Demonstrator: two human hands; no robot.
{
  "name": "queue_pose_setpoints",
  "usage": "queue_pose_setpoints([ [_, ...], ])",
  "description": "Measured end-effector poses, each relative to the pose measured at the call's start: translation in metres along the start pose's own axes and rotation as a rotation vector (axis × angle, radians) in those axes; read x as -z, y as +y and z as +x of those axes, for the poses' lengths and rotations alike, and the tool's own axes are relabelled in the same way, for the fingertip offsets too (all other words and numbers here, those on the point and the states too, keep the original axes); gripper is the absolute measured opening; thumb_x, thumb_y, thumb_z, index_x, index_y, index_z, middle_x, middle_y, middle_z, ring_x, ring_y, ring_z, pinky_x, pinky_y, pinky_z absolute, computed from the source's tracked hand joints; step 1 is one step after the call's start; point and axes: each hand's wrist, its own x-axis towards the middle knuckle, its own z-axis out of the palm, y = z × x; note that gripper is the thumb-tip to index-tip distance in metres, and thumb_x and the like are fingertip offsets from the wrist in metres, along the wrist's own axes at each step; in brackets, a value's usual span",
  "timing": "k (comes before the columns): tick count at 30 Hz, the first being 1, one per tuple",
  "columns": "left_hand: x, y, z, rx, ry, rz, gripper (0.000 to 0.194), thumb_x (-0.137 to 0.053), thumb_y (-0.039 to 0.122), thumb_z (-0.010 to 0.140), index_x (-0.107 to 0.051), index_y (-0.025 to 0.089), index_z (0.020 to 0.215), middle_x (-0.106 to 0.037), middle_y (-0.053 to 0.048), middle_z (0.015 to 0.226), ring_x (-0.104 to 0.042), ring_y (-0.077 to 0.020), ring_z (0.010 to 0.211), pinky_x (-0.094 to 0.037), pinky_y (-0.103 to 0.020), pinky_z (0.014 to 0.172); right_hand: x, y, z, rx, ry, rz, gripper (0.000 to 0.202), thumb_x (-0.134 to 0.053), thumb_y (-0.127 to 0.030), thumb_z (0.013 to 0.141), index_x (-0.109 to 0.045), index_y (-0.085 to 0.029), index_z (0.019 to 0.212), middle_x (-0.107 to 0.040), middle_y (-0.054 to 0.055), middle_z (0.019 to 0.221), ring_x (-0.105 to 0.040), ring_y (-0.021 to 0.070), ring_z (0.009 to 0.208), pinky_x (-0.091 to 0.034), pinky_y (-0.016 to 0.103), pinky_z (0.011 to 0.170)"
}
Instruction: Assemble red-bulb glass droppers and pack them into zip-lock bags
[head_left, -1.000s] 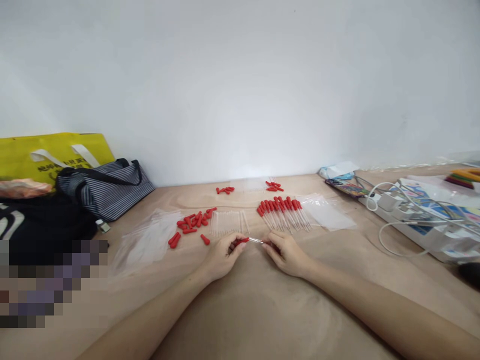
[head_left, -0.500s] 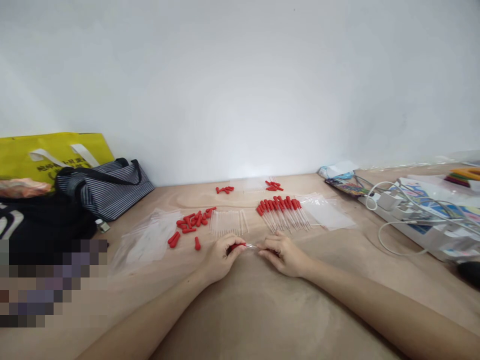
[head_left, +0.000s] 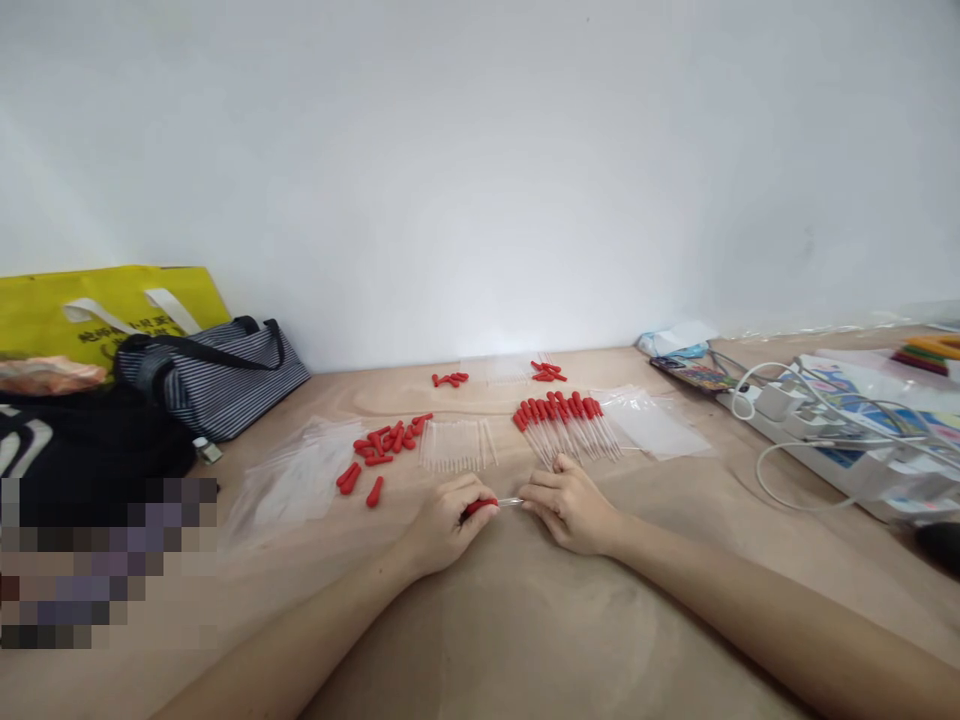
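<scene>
My left hand (head_left: 451, 520) pinches a red rubber bulb (head_left: 478, 507) above the tabletop. A clear thin tube (head_left: 511, 501) runs from the bulb's mouth to the closed fingertips of my right hand (head_left: 568, 507). Beyond my left hand lies a row of clear tubes (head_left: 459, 446), with a pile of loose red bulbs (head_left: 390, 438) to its left. One bulb (head_left: 375, 491) lies apart, nearer to me. Past my right hand, several tubes with red bulbs on their ends (head_left: 559, 412) are laid side by side.
Clear plastic bags (head_left: 304, 475) lie at the left and more bags (head_left: 656, 422) at the right. A striped bag (head_left: 225, 375) and a yellow bag (head_left: 172, 290) stand far left. A power strip with white cables (head_left: 840, 440) is at the right.
The bulb and tube between my hands now sit slightly lower, with my left hand a little lower too. The single loose bulb has shifted left and turned.
</scene>
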Motion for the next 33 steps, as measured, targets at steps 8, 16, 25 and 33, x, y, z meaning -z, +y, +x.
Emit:
queue_pose_setpoints([
  [8, -0.0014, 0.0002, -0.0009, -0.073, -0.014, 0.020, 0.020, -0.040, 0.022, 0.085, -0.057, 0.015, 0.076, -0.053, -0.003, 0.071, -0.049, -0.0131, 0.066, -0.039, -0.023, 0.061, -0.0024, -0.0043, 0.0015, -0.014, 0.005, 0.020, 0.021, -0.035, -0.016, 0.084, -0.056, -0.016, 0.080, -0.059, 0.004, 0.072, -0.047, 0.0122, 0.061, -0.023, 0.029, 0.064],
  [16, -0.0030, -0.0006, -0.0023, -0.110, 0.009, 0.058, 0.021, -0.039, 0.019, 0.085, -0.057, 0.013, 0.075, -0.053, -0.003, 0.071, -0.049, -0.0128, 0.066, -0.039, -0.023, 0.061, -0.0084, -0.0062, 0.0059, -0.016, -0.018, 0.035, 0.021, -0.034, -0.015, 0.084, -0.054, -0.015, 0.077, -0.059, 0.003, 0.072, -0.048, 0.0123, 0.063, -0.023, 0.027, 0.063],
  [25, -0.0043, -0.0012, -0.0036, -0.187, 0.026, 0.163, 0.024, -0.037, 0.019, 0.087, -0.058, 0.013, 0.077, -0.054, -0.004, 0.073, -0.050, -0.0132, 0.067, -0.041, -0.023, 0.063, -0.0076, -0.0058, 0.0076, -0.036, -0.064, 0.094, 0.022, -0.033, -0.016, 0.086, -0.054, -0.015, 0.079, -0.060, 0.004, 0.073, -0.049, 0.0123, 0.064, -0.026, 0.026, 0.064],
  [33, -0.0036, -0.0074, -0.0038, -0.126, 0.106, 0.114, 0.022, -0.038, 0.021, 0.087, -0.059, 0.015, 0.089, -0.057, -0.005, 0.079, -0.054, -0.0136, 0.072, -0.043, -0.024, 0.067, -0.0047, -0.0060, 0.0099, -0.101, -0.079, 0.179, 0.026, -0.031, -0.022, 0.089, -0.056, -0.016, 0.090, -0.059, 0.004, 0.078, -0.050, 0.0131, 0.070, -0.030, 0.026, 0.067],
])
